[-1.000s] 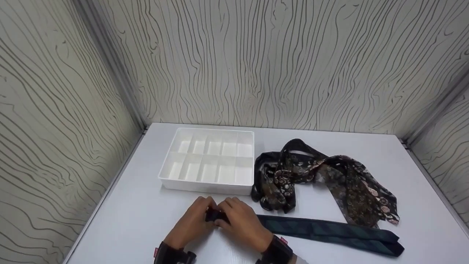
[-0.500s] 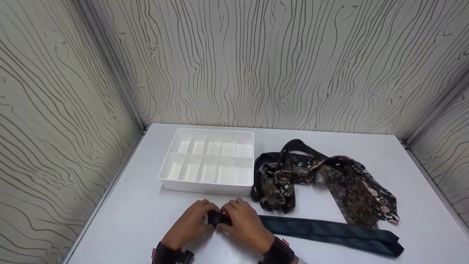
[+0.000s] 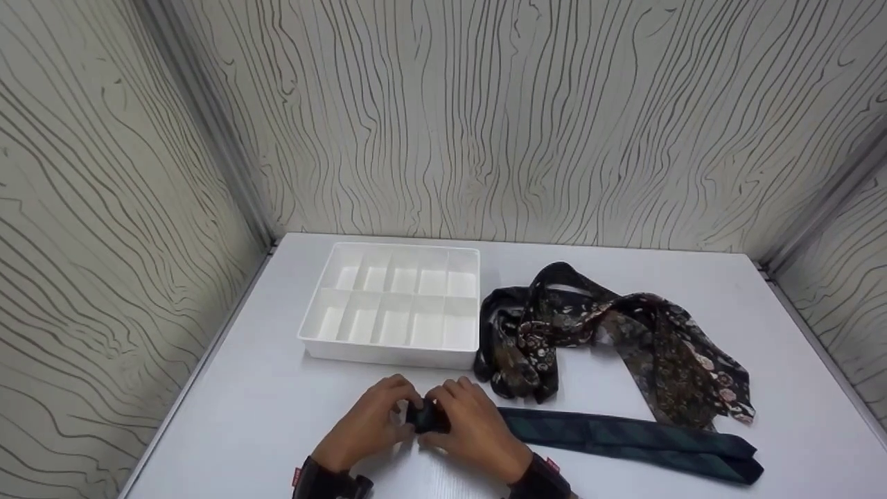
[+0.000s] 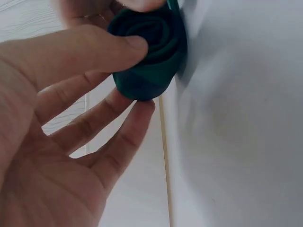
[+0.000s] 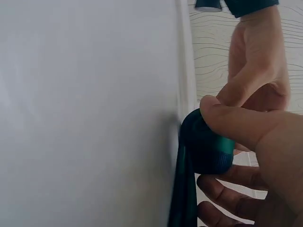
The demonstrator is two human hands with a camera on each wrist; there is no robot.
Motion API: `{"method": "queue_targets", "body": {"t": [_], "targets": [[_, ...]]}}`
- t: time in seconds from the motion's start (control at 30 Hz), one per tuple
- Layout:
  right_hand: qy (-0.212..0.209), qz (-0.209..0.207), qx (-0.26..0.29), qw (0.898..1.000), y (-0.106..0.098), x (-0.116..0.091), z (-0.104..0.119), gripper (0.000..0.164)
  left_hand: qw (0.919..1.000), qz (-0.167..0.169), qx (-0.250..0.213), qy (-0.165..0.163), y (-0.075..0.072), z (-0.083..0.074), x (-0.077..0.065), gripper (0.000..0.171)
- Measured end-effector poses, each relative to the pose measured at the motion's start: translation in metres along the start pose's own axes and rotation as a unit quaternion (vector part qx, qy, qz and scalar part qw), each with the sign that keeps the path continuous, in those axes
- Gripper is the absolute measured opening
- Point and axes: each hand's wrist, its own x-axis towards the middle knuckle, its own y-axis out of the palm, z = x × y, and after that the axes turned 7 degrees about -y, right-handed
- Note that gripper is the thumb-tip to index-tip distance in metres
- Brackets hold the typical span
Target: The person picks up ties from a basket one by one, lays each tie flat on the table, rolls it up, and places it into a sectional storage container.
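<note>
A dark green and navy necktie lies lengthwise on the white table, its left end wound into a tight roll. My left hand pinches the roll from the left; in the left wrist view its thumb lies over the spiral side and fingertips touch the outside. From the right, my right hand holds the same roll, thumb on one side and fingers on the other. The right wrist view shows the unrolled strip running from the roll along the table. Part of the roll is hidden behind the fingers.
Behind the hands stands a white divided box with bare compartments in two rows. A crumpled dark floral scarf lies right of it, close to the necktie. Wood-patterned walls enclose the table at the back and sides.
Both hands have shifted slightly to the right together with the roll, and more of the roll shows between them. The box and scarf stay where they were.
</note>
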Motion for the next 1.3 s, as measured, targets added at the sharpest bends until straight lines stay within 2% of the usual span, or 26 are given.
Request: {"method": "queue_targets", "body": {"t": [0.17,0.43,0.67,0.8,0.93,1.1,1.3], "targets": [[0.001,-0.023,-0.009,1.0,0.001,-0.006,-0.004,0.048,0.9997,0.007,0.022,0.008,0.008,-0.002,0.002,0.031],[0.03,-0.006,0.034,0.999,-0.005,-0.011,-0.005,0.048,0.9977,0.005,0.055,0.039,0.015,-0.007,0.006,0.028],[0.058,0.003,0.013,0.998,-0.015,-0.015,-0.007,0.048,0.998,0.016,0.057,0.021,0.022,-0.013,0.012,0.044],[0.059,0.02,0.025,0.998,-0.02,-0.017,-0.007,0.048,0.9965,0.02,0.075,0.033,0.026,-0.014,0.014,0.04],[0.058,0.017,0.038,0.997,-0.024,-0.02,-0.009,0.046,0.9956,0.018,0.078,0.048,0.028,-0.017,0.016,0.034],[0.057,0.025,0.018,0.998,-0.027,-0.024,-0.012,0.046,0.9944,0.023,0.078,0.067,0.034,-0.02,0.018,0.038],[0.055,0.039,0.044,0.997,-0.03,-0.026,-0.015,0.045,0.9909,0.003,0.097,0.092,0.035,-0.021,0.019,0.036]]}}
